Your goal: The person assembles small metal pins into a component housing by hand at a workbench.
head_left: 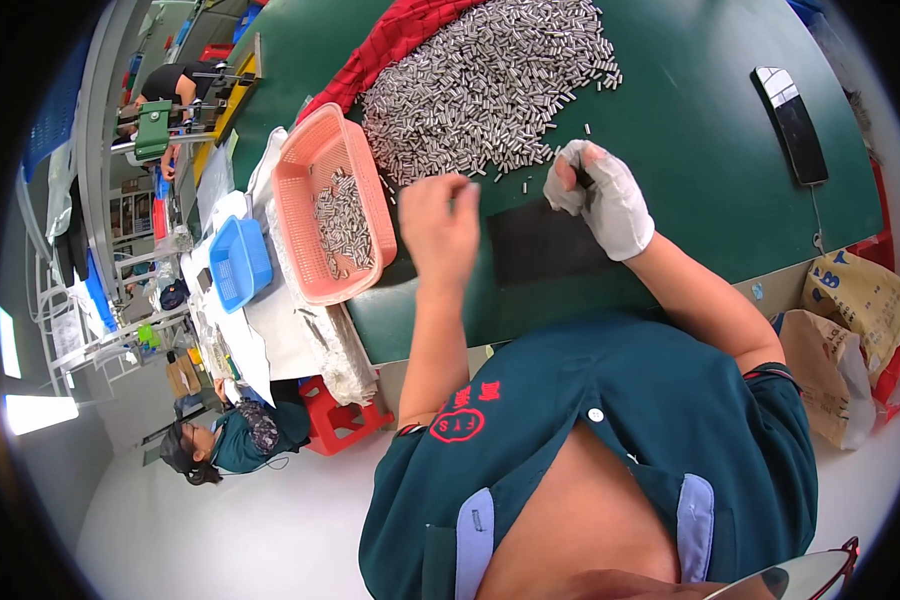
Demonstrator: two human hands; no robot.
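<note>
A large heap of small silvery metal cylinders (490, 85) lies on the green table (690, 80). My left hand (440, 225), bare and smeared by motion, is just below the heap, beside the pink plastic basket (380, 215). Its fingers look partly curled, but whether they hold anything is unclear. More of the cylinders (345, 225) lie inside that basket. My right hand (610, 200) wears a white glove with bare fingertips. Its fingers are curled together at the heap's lower right edge, around something too small to make out. A dark flat mat (545, 245) lies between my hands.
Red cloth (370, 55) borders the heap. A blue basket (240, 262) stands left of the pink one. At the right lies a black phone-like device (795, 130) with a cable. Sacks (830, 370) stand beside the table; a person (240, 435) sits by a red stool (340, 420).
</note>
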